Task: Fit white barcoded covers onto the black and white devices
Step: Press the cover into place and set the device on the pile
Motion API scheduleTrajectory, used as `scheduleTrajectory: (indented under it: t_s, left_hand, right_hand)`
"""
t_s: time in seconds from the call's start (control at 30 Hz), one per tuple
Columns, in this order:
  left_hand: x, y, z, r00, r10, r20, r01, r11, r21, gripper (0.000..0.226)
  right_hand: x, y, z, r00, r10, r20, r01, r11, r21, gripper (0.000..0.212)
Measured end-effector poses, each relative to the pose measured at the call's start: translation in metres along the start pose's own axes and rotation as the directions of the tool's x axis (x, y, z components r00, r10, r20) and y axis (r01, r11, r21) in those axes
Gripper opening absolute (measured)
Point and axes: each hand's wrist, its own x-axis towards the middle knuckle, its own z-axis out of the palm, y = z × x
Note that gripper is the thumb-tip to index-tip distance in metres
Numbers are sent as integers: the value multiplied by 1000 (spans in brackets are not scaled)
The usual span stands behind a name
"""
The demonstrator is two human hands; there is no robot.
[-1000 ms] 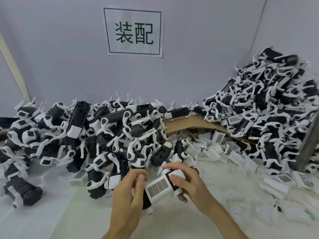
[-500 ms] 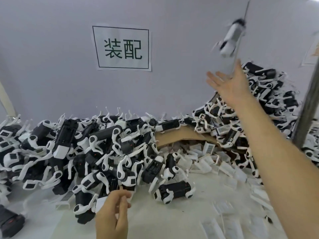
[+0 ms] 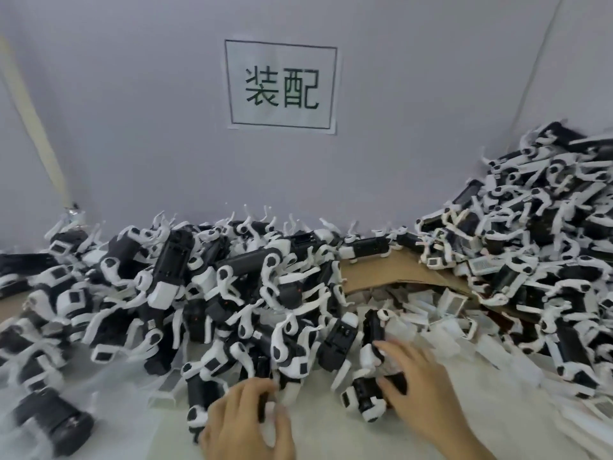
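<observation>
Devices [image 3: 172, 260]: big pile looks uncovered, covers [image 3: 451, 305] loose beside it. Right hand [image 3: 419, 393] grip wide over one device [image 3: 365, 398]; left hand [image 3: 247, 424] grip: cannot tell.

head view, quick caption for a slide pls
Left hand and right hand reach for black and white devices at the pile's near edge, below a wall sign.

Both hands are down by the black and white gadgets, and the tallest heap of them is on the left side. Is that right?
Not quite. The left hand and right hand are both down by the gadgets, but the tallest heap is on the right side, not the left. The head view shows it.
</observation>
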Motion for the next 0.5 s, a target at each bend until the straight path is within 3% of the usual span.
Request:
scheduleTrajectory:
  t_s: [0.2,0.33,0.5]
  left_hand:
    - [-8,6,3,998,34,45,-32,999,-32,10]
    - [-12,9,2,994,52,95,-44,996,-83,21]
    - [-13,8,-2,992,94,78,-83,988,-133,30]
  right_hand:
    - [-5,-2,0,982,24,-185,-12,998,66,36]
    - [-13,-4,-3,962,-1,-272,33,993,113,30]
    - [-15,-9,-8,885,81,-459,103,927,361,26]
